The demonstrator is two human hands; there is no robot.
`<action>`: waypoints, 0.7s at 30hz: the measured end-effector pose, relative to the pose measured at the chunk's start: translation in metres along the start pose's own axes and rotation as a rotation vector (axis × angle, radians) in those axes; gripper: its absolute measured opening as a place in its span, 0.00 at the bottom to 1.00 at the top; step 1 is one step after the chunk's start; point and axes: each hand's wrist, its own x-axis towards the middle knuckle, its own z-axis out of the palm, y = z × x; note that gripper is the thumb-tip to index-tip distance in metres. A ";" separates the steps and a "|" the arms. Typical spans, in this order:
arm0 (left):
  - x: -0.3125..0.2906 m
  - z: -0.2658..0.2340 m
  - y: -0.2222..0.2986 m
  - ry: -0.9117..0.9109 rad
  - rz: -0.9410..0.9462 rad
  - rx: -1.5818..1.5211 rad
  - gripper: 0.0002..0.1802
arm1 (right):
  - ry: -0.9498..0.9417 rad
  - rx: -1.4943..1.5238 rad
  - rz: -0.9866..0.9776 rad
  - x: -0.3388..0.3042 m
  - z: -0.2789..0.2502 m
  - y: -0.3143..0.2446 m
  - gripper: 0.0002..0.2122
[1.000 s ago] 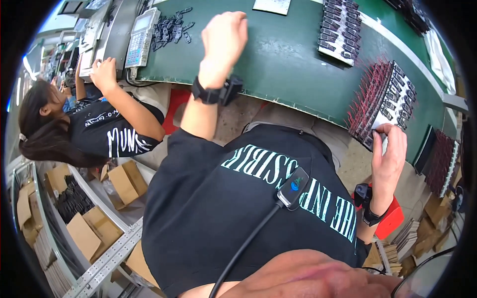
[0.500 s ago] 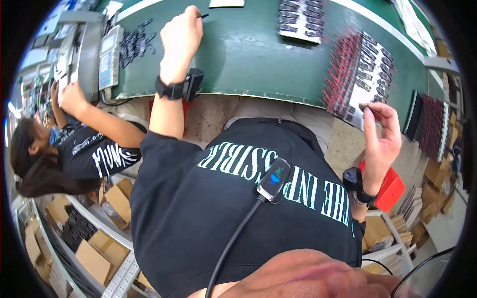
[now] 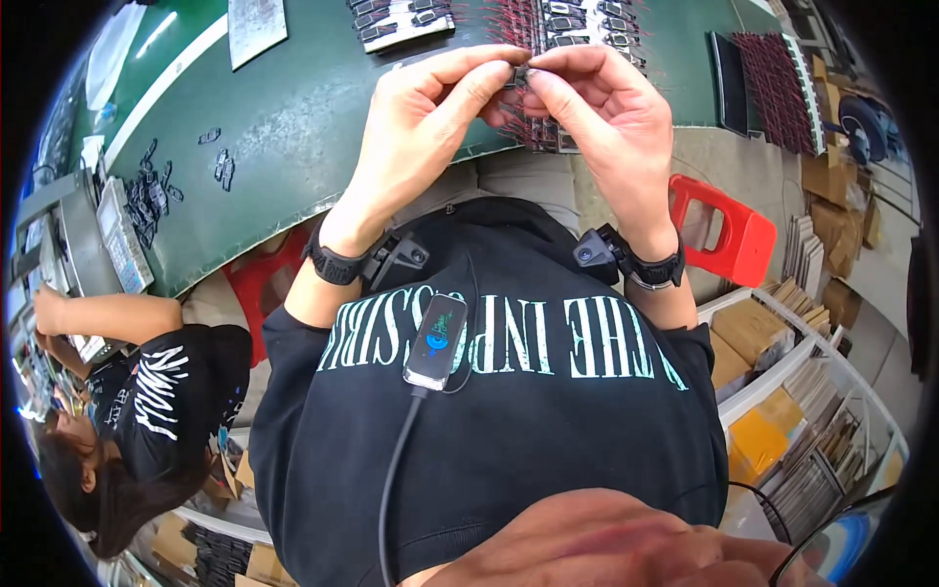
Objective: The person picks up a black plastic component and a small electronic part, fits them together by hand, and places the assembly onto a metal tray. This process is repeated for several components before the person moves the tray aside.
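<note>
Both hands meet above the front edge of the green table, pinching one small black plastic part (image 3: 519, 75) between them. My left hand (image 3: 421, 122) grips it with thumb and index finger. From the other side, the thumb and index finger of my right hand (image 3: 618, 132) hold it too. My fingertips cover much of the part, so its exact kind cannot be made out. Just beyond the hands lies a white board (image 3: 592, 22) with rows of small black parts and many red wires (image 3: 514, 24). Another white board (image 3: 411, 37) with similar parts sits left of it.
Loose black parts (image 3: 147, 201) lie on the table's left, near a grey metal plate (image 3: 257, 34). A red stool (image 3: 753, 245) stands at my right, below a black panel (image 3: 729, 83) and a red-wired rack (image 3: 778, 88). A co-worker (image 3: 166, 391) is at far left.
My left hand has come back from the far left of the table, and my right hand has moved up from the board's near corner. They now meet on one part. The view has shifted.
</note>
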 end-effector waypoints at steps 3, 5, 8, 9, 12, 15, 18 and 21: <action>-0.005 0.006 -0.004 -0.004 0.041 0.038 0.16 | -0.009 0.002 0.003 -0.001 -0.008 0.005 0.08; -0.007 0.009 -0.005 -0.003 0.055 0.059 0.17 | -0.015 0.008 0.009 -0.001 -0.013 0.008 0.08; -0.008 0.013 -0.005 0.015 0.077 0.113 0.17 | -0.044 -0.024 0.017 -0.001 -0.019 0.012 0.08; -0.009 0.015 -0.007 0.020 0.076 0.114 0.17 | -0.048 -0.023 0.019 -0.001 -0.019 0.012 0.08; -0.009 0.019 -0.015 0.053 0.162 0.178 0.17 | -0.053 -0.052 0.015 -0.002 -0.020 0.010 0.08; -0.007 0.018 -0.018 0.068 0.192 0.248 0.17 | -0.050 -0.067 0.032 -0.002 -0.018 0.011 0.08; -0.004 0.013 -0.021 0.073 0.218 0.299 0.18 | -0.049 -0.099 0.031 0.001 -0.014 0.010 0.08; -0.003 0.009 -0.022 0.063 0.242 0.321 0.19 | -0.048 -0.153 0.015 0.003 -0.010 0.009 0.08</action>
